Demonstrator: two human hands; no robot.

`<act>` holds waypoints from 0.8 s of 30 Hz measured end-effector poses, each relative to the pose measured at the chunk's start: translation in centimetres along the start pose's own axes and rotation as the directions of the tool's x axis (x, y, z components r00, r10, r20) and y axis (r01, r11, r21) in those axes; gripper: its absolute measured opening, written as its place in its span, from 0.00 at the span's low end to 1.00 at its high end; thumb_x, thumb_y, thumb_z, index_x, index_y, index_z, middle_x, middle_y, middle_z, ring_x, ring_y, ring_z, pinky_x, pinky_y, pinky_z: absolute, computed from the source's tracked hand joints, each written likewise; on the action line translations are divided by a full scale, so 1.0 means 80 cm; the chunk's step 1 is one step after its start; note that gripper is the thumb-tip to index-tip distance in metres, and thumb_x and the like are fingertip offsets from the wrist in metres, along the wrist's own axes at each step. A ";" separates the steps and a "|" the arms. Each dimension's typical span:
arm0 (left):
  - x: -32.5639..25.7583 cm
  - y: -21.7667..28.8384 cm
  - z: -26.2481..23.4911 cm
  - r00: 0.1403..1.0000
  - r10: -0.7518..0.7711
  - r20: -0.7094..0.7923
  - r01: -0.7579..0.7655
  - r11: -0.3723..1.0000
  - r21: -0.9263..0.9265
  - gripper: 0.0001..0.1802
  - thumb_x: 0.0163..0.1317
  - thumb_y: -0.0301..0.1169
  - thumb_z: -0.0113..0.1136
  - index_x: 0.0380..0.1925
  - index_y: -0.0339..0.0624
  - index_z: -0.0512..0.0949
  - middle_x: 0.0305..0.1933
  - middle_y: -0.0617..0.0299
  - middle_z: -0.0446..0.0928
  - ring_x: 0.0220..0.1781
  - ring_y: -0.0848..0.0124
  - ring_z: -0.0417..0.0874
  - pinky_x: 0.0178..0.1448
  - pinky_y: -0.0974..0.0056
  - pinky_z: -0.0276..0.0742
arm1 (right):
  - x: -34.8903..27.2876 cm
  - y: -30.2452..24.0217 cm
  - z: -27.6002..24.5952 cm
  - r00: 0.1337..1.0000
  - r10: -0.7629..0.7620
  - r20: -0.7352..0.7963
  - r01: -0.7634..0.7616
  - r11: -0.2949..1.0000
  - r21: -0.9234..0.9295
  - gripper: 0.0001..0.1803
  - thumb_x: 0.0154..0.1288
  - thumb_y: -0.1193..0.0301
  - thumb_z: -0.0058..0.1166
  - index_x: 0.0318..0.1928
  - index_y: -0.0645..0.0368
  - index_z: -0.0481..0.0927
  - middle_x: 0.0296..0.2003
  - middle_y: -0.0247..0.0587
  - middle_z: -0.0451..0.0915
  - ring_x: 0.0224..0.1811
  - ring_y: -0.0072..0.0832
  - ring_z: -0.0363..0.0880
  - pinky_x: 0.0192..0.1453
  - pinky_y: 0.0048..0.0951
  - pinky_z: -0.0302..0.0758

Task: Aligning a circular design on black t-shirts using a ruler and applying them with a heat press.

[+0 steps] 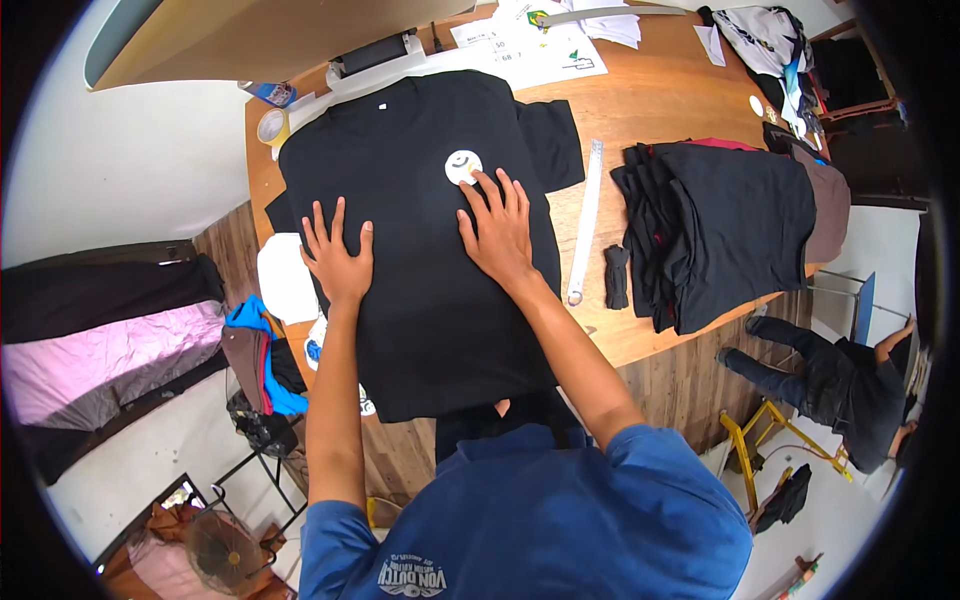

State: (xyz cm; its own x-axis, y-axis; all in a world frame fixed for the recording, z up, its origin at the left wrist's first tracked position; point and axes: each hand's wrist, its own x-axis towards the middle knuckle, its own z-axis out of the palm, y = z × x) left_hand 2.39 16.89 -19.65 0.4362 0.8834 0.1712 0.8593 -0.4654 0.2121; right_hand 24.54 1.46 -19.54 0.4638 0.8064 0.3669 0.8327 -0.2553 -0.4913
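Observation:
A black T-shirt [420, 180] lies spread flat on the wooden table [660, 110], collar toward the far side. A small round white patch [462, 165] sits on its chest. My right hand [497, 232] presses flat on the shirt, fingers spread, fingertips just below and beside the patch. My left hand [337, 257] lies flat on the shirt's left side, fingers apart. Neither hand holds anything.
A clear ruler [585, 222] and a small rolled black piece [617, 276] lie right of the shirt. A stack of folded dark shirts [730, 225] fills the table's right end. Papers [530, 45] and a tape roll [271, 126] sit at the far side. A person [850, 385] crouches on the floor at right.

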 end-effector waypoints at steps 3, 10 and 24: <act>0.000 -0.001 0.001 1.000 -0.001 -0.012 0.001 1.000 0.008 0.35 0.71 0.58 0.59 0.76 0.68 0.70 0.86 0.58 0.55 0.88 0.48 0.48 0.83 0.29 0.39 | -0.002 0.000 -0.001 1.000 0.005 -0.009 -0.004 1.000 0.018 0.23 0.71 0.65 0.59 0.64 0.58 0.79 0.66 0.45 0.73 0.75 0.51 0.64 0.79 0.55 0.57; -0.003 0.000 0.000 1.000 -0.010 0.000 0.010 1.000 -0.001 0.34 0.72 0.58 0.57 0.77 0.68 0.69 0.86 0.59 0.55 0.88 0.49 0.48 0.83 0.30 0.39 | -0.002 0.004 0.006 0.994 0.088 -0.061 -0.088 0.996 0.005 0.22 0.71 0.66 0.59 0.62 0.58 0.79 0.65 0.45 0.75 0.75 0.49 0.65 0.79 0.55 0.58; -0.004 0.000 -0.001 0.999 -0.037 0.007 0.037 0.999 -0.019 0.35 0.71 0.58 0.58 0.76 0.72 0.69 0.86 0.61 0.55 0.88 0.52 0.48 0.84 0.31 0.38 | -0.003 0.004 0.010 1.000 0.003 -0.022 -0.004 1.000 -0.012 0.21 0.72 0.64 0.59 0.62 0.57 0.80 0.63 0.43 0.76 0.75 0.49 0.65 0.79 0.57 0.57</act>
State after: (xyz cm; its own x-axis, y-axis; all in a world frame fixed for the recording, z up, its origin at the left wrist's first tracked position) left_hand 2.23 16.61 -19.65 0.4061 0.9003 0.1570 0.8696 -0.4335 0.2364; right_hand 24.42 1.59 -20.41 0.4733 0.7935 0.3826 0.8344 -0.2646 -0.4835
